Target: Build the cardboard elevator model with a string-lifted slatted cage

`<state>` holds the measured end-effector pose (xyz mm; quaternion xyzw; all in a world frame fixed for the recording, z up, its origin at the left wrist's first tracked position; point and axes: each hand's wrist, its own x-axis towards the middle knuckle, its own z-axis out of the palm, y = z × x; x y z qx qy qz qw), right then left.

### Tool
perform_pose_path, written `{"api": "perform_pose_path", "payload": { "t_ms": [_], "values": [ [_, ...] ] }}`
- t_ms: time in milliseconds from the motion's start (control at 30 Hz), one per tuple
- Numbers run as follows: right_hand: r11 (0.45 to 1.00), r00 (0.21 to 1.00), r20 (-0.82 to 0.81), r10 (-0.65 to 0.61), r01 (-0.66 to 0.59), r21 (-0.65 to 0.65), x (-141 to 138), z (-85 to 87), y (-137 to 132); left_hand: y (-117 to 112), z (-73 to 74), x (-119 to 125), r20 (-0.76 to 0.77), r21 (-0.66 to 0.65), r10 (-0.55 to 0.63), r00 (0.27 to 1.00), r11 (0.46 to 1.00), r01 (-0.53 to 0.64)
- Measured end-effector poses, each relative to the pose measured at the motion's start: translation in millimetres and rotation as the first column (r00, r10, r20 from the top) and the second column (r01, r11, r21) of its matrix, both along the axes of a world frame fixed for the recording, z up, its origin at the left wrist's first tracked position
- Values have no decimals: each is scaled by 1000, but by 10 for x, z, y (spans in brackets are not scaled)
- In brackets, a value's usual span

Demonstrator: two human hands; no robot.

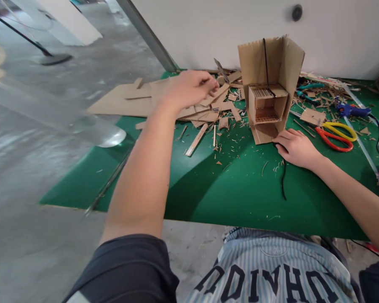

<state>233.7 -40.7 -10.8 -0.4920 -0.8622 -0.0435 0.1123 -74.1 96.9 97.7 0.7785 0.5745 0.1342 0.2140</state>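
Observation:
A cardboard model (268, 80) stands upright on the green mat (227, 185), with a small slatted box set into its front. A black cord (283, 176) runs from the model down across the mat. My right hand (295, 147) rests on the mat at the model's base flap, fingers curled over the cord. My left hand (189, 88) is stretched out over a heap of cardboard scraps (214, 111), fingers drawn together in a pinch; what they hold, if anything, is hidden.
Flat cardboard sheets (120, 103) lie at the mat's far left. Red and yellow scissors (336, 134) and a blue glue gun (353, 110) lie to the right of the model. Shavings litter the mat. A white wall stands behind.

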Motion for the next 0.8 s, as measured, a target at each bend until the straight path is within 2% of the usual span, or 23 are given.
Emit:
{"api": "perform_pose_path", "payload": {
  "t_ms": [67, 133, 200, 300, 333, 400, 467, 533, 633, 700, 767, 800],
  "values": [
    [1000, 1000, 1, -1, 1, -1, -5, 9, -2, -71, 78, 51, -19, 36, -40, 999, 999, 41],
    [1000, 1000, -8, 4, -4, -1, -10, 17, -3, -176, 187, 62, -24, -4, -90, 996, 996, 89],
    [1000, 999, -33, 18, -18, 5, -8, 23, -1, -302, 316, 35, 105, -64, -166, 980, 983, 173],
    [999, 996, -82, 44, -43, 22, 12, 33, 3, -502, 511, -3, 430, -134, -300, 852, 912, 389],
    [998, 994, -97, 51, -48, 30, 23, 43, 1, -565, 564, 10, 463, -138, -339, 819, 885, 444],
    [997, 990, -127, 60, -55, 47, 43, 81, -16, -682, 623, 104, 419, -197, -431, 799, 816, 543],
    [996, 981, -178, 72, -60, 69, 44, 147, -52, -780, 598, 282, 302, -341, -529, 793, 717, 608],
    [994, 955, -280, 103, -89, 64, 8, 233, -106, -855, 489, 502, 188, -458, -625, 757, 626, 631],
    [964, 832, -522, 189, -258, -61, -111, 357, -190, -925, 270, 777, 225, -457, -783, 580, 440, 773],
    [889, 712, -671, 208, -424, -174, -187, 409, -227, -950, 166, 856, 273, -417, -810, 519, 387, 822],
    [821, 627, -760, 171, -517, -242, -219, 432, -246, -965, 118, 842, 318, -389, -795, 517, 388, 836],
    [809, 605, -784, 140, -526, -262, -216, 434, -253, -973, 105, 811, 343, -377, -781, 521, 394, 838]
  ]
}}
